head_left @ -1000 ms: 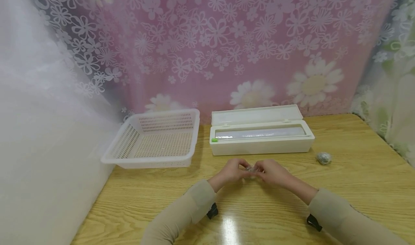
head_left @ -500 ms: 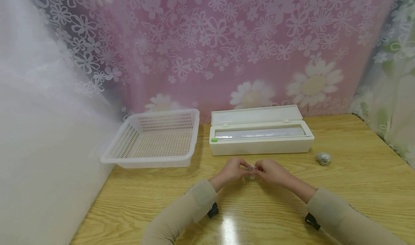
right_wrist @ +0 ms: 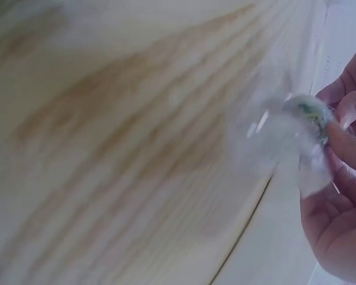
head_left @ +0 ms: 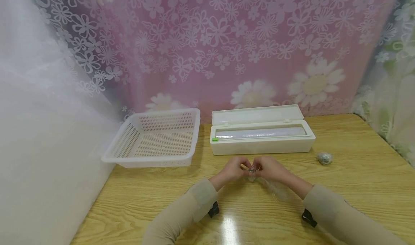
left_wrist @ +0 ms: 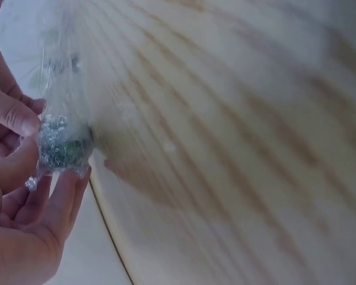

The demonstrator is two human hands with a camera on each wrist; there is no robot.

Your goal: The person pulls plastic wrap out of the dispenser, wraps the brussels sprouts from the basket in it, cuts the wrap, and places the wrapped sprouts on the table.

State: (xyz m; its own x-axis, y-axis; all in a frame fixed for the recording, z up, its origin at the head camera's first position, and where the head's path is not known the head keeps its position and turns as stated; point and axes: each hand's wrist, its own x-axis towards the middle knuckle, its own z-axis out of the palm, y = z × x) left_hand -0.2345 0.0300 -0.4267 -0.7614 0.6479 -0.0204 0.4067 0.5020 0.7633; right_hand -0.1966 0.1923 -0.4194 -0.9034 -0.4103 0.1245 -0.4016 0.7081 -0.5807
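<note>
Close together at the middle of the table, my left hand (head_left: 232, 170) and right hand (head_left: 269, 168) pinch a small dark-green bundle (left_wrist: 65, 145) wrapped in clear cling film. What lies inside the film cannot be told. Fingers and thumbs of both hands curl around it in the wrist views, and in the head view they cover most of it. A loose sheet of cling film (head_left: 276, 190) trails from the bundle below my right hand. To the right lies a second wrapped bundle (head_left: 324, 158), silvery and round, touched by neither hand.
Behind the hands stands a white cling film dispenser (head_left: 262, 147), its lid raised, a roll of film inside and a green slider at its left end. A white perforated basket (head_left: 149, 162) sits at the back left. Curtains hang along the back and sides.
Loose film now spreads below my right hand, where none showed before. My right forearm has shifted slightly left. Both hands keep hold of the bundle; dispenser, basket and second bundle stay put.
</note>
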